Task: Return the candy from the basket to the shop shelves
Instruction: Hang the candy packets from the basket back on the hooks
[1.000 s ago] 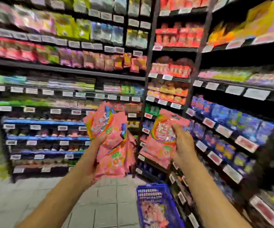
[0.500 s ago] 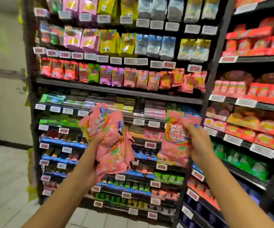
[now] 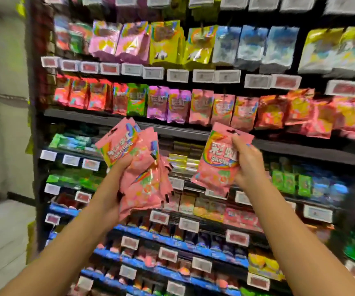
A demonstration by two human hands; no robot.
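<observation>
Shelving now fills the view and the blue basket seen a second ago at floor level is out of sight; the person has turned squarely to the candy rack and raised both hands toward it. Judging by that, carrying is over and hanging is about to begin. Left hand (image 3: 116,180) grips a fanned bunch of pink packets (image 3: 142,167), fingers curled round their lower halves, thumb pressed on the front one. Right hand (image 3: 244,161) pinches a single pink packet (image 3: 217,161) by its right edge, fingers wrapped behind, holding it upright just below the row of hanging pink packets (image 3: 223,107) of the same look. That peg row, above the dark shelf ledge (image 3: 172,129), seems the likely home. Packets are flat, glossy film pouches, crinkled, rainbow print, with a punched slot at the top edge for a peg. White price tags (image 3: 203,75) line the rails. Much of the rack is blurred; the pegs themselves I cannot make out.
</observation>
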